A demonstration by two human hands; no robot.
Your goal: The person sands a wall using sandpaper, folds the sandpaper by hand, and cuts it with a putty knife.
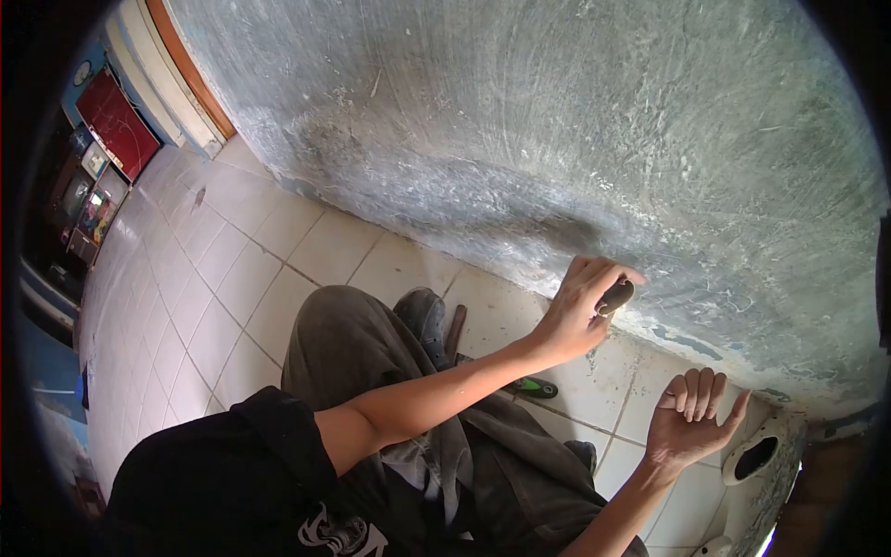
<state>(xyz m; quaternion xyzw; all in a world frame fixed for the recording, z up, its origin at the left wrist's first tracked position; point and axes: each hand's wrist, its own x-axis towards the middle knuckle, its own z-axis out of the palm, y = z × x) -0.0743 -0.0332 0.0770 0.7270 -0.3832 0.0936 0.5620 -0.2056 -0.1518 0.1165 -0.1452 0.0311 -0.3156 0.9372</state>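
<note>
The left hand grips a dark tool low beside the wall, seemingly angled so its far end can meet it — though the hand hides any contact. The right hand, loosely curled, thumb spread, appears empty — perhaps held out for balance.

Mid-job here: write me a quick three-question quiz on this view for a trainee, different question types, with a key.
1. Which hand holds the dark, rounded object by the grey wall? A) left B) right C) both
2. True or false: the right hand is pressed flat against the grey wall.
3. Fill in: the green-and-black handle lies on the ____ floor.

Key:
1: A, the left hand.
2: False; its fingers are curled and its thumb sticks out.
3: tiled
</note>
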